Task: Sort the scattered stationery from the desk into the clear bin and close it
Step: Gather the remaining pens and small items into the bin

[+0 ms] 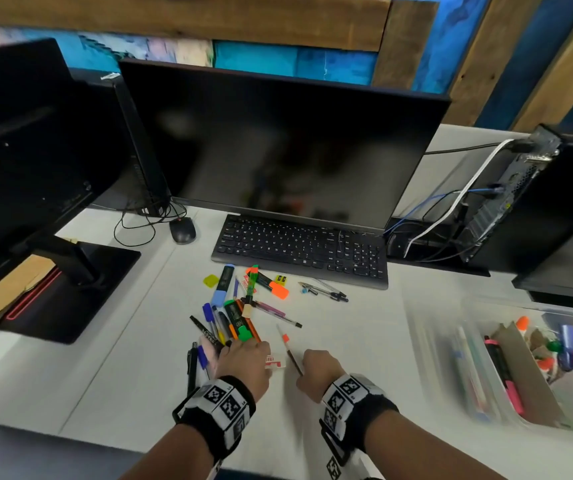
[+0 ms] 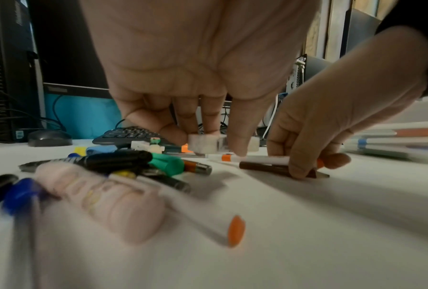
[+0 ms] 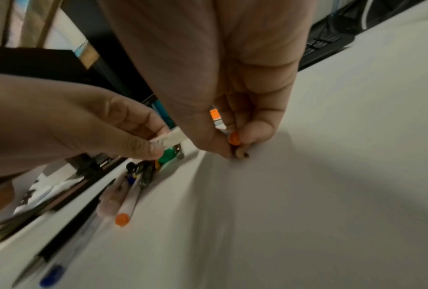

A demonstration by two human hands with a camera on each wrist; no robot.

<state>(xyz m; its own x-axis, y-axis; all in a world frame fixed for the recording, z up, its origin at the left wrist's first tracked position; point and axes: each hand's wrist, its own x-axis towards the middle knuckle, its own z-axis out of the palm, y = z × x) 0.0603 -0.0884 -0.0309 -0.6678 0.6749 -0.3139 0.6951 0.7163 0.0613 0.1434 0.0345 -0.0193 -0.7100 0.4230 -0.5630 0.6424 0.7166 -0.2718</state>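
Observation:
Scattered pens, markers and highlighters (image 1: 236,313) lie in a pile in front of the keyboard. My left hand (image 1: 261,355) pinches a white eraser (image 1: 274,362) just above the desk; in the left wrist view the eraser (image 2: 208,145) sits between the thumb and fingertips (image 2: 173,135). Beside it, my right hand (image 1: 307,367) grips a white pen with an orange band (image 1: 285,338) together with a brown pencil (image 1: 293,358). Both the pen (image 2: 257,158) and the pencil (image 2: 265,168) touch the desk. The clear bin (image 1: 479,375) stands open at the right, holding stationery.
A black keyboard (image 1: 299,251) and a monitor (image 1: 278,140) stand behind the pile, with a mouse (image 1: 182,230) to the left. A second monitor's base (image 1: 70,292) is at far left. A computer box with cables (image 1: 506,195) is behind the bin.

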